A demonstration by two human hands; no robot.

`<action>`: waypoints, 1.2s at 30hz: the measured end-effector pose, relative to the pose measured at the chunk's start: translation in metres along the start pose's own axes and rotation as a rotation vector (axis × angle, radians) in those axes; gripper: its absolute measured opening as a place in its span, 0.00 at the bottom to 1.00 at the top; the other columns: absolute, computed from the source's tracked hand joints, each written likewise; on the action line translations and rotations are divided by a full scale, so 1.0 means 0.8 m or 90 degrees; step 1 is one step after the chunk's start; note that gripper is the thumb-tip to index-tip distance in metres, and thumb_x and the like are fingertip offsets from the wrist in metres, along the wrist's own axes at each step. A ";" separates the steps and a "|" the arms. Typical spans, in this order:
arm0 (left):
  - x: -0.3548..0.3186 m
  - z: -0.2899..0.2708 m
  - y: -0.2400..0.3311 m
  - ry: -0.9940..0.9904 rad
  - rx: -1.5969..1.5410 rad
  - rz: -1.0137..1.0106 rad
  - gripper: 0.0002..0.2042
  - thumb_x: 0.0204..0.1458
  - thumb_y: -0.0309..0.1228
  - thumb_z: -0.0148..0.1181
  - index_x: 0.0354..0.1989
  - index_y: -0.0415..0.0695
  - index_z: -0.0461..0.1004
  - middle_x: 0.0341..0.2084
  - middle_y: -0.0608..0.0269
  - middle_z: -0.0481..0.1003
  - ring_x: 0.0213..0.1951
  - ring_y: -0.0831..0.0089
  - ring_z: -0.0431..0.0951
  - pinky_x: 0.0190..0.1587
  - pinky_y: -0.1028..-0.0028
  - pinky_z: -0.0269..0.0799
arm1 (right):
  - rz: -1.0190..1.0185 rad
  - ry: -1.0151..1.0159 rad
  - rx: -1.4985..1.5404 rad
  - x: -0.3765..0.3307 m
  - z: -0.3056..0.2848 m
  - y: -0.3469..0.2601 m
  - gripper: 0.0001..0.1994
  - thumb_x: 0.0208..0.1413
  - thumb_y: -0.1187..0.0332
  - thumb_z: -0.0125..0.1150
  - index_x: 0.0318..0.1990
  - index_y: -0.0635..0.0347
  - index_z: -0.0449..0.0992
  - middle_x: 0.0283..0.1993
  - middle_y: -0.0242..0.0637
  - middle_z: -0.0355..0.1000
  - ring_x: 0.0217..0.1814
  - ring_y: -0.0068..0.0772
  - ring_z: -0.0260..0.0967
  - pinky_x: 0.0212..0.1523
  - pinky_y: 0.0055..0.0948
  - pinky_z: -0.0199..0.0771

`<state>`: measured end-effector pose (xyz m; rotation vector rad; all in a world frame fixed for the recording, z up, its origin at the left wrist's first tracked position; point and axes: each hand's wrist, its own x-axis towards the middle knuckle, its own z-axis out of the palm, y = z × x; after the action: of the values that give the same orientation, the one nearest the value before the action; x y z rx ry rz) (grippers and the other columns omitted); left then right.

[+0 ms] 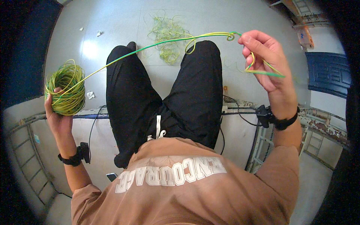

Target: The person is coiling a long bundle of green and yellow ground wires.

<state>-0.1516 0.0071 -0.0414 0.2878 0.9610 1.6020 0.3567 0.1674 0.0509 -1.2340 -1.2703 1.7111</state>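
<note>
Seen from above, a seated person in black trousers and a tan shirt works with yellow-green wire. The left hand (56, 112) is raised at the left of the view, fingers wrapped from below around a coil (66, 90) of the wire and closed on it. From the coil a single strand (150, 45) runs up and to the right, over both knees, to the right hand (268, 63). That hand is lifted high at the right, thumb and fingers pinched together on the strand, with a small curl of wire just left of the fingertips and a short free end (268, 72) sticking out past the palm. Both wrists wear black straps.

On the grey floor (112, 22) beyond the knees lies a loose tangle (167, 35) of the same wire, with a few white scraps near the floor's left edge.

Risks, as a judgement: the curl by the right fingertips could tighten into a kink if the strand is pulled taut. Turns could also slip off the loosely cupped coil and snarl, and the springy free end could flick towards the face.
</note>
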 end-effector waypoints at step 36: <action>0.038 0.017 -0.037 -0.084 -0.055 -0.082 0.14 0.59 0.37 0.53 0.48 0.42 0.71 0.44 0.60 0.75 0.48 0.66 0.75 0.58 0.57 0.68 | 0.017 -0.393 -0.162 0.003 0.061 0.020 0.13 0.56 0.72 0.62 0.47 0.67 0.72 0.40 0.28 0.70 0.42 0.15 0.65 0.45 0.19 0.68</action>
<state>-0.1305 0.0394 -0.0638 0.2622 0.7915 1.4838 0.3104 0.1492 0.0389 -0.8750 -1.8803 2.0868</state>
